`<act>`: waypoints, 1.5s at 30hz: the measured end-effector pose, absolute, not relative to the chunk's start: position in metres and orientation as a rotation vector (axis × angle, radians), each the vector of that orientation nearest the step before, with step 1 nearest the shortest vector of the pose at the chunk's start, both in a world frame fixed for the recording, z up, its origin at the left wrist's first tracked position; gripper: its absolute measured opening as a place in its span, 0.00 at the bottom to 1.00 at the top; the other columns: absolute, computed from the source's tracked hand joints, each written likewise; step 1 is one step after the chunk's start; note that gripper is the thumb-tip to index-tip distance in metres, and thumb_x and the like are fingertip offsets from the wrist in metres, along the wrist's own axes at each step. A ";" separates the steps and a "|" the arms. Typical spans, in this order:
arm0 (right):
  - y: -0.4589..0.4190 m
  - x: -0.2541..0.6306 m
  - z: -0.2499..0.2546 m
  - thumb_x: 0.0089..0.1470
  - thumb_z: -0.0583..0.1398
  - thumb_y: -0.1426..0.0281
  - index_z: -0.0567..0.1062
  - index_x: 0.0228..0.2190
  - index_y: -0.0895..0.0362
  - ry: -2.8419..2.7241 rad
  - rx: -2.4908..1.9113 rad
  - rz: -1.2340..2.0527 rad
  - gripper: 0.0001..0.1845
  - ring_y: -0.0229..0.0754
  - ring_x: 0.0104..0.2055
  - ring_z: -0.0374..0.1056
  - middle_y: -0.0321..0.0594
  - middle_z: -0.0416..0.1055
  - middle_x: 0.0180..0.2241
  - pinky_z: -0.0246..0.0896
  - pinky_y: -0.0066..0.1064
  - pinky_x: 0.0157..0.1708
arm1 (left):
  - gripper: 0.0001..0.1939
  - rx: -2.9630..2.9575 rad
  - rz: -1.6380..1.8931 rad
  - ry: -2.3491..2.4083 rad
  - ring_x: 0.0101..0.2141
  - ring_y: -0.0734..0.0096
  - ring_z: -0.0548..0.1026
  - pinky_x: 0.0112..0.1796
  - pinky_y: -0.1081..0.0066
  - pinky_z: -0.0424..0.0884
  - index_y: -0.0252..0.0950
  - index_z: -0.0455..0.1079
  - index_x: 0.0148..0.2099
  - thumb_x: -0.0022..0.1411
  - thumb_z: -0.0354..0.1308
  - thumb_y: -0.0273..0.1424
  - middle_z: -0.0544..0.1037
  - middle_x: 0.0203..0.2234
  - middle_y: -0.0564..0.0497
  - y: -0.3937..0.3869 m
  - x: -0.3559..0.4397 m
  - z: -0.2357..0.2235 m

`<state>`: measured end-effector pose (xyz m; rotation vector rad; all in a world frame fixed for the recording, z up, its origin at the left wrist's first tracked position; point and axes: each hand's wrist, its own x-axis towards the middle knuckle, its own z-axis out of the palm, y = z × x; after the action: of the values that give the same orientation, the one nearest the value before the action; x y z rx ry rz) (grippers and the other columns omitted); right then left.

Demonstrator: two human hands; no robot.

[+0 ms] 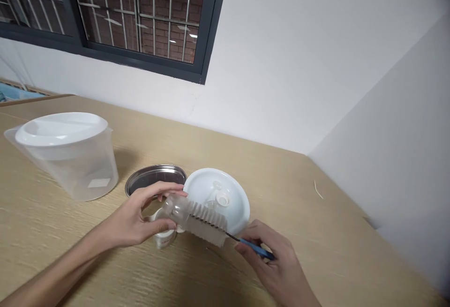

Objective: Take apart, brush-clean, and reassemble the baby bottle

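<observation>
My left hand [142, 218] is closed around a clear, rounded plastic container [176, 209], with the thumb on the near side and the fingers on the far side. A bottle brush [207, 225] with pale bristles, a twisted wire stem and a blue handle is gripped in my right hand [274, 255]. Its bristly head lies up against the container; how far the tip reaches inside, I cannot tell. Just beneath my left hand stands a small white cup [165, 239], partly hidden. Behind the brush sits a white bowl [239, 199] holding small white and clear parts [222, 198].
A translucent pitcher [82, 166] with a white lid stands at the left. Between it and the bowl lies an oval steel tray [154, 170]. A thin pale strip [318, 190] rests on the wooden table [281, 171] at the right. Walls and a barred window border the back.
</observation>
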<state>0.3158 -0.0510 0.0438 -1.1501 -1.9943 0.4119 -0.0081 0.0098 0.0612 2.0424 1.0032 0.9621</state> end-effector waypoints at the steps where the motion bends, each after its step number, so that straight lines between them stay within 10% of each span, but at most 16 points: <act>1: -0.051 0.316 0.044 0.63 0.59 0.66 0.74 0.31 0.56 -1.981 -1.183 0.451 0.09 0.35 0.26 0.63 0.35 0.70 0.26 0.57 0.24 0.25 | 0.27 2.042 0.964 0.978 0.55 0.57 0.75 0.54 0.59 0.75 0.44 0.69 0.60 0.58 0.68 0.34 0.78 0.54 0.44 0.009 -0.008 0.060; 5: -0.056 0.316 0.044 0.66 0.54 0.60 0.70 0.25 0.57 -1.922 -1.315 0.654 0.20 0.35 0.25 0.58 0.34 0.63 0.22 0.52 0.25 0.24 | 0.28 2.027 0.990 0.937 0.55 0.57 0.75 0.55 0.60 0.74 0.45 0.69 0.60 0.58 0.68 0.34 0.79 0.53 0.45 0.007 -0.008 0.059; 36: -0.056 0.310 0.035 0.55 0.65 0.54 0.74 0.38 0.55 -1.762 -1.427 0.691 0.18 0.35 0.24 0.62 0.34 0.69 0.26 0.57 0.25 0.22 | 0.28 2.007 0.989 1.082 0.52 0.58 0.76 0.49 0.62 0.77 0.46 0.69 0.59 0.57 0.69 0.38 0.79 0.52 0.47 0.008 -0.008 0.065; 45: -0.046 0.320 0.044 0.56 0.67 0.69 0.77 0.35 0.54 -1.896 -1.159 0.367 0.04 0.38 0.30 0.70 0.39 0.75 0.32 0.65 0.26 0.26 | 0.26 1.989 1.018 1.062 0.47 0.59 0.79 0.47 0.64 0.78 0.43 0.74 0.55 0.54 0.70 0.37 0.81 0.48 0.46 0.012 -0.006 0.067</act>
<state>0.3195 -0.0461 0.0438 -1.1590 -1.8959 0.3672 -0.0062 0.0120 0.0673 1.9890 1.0621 1.0176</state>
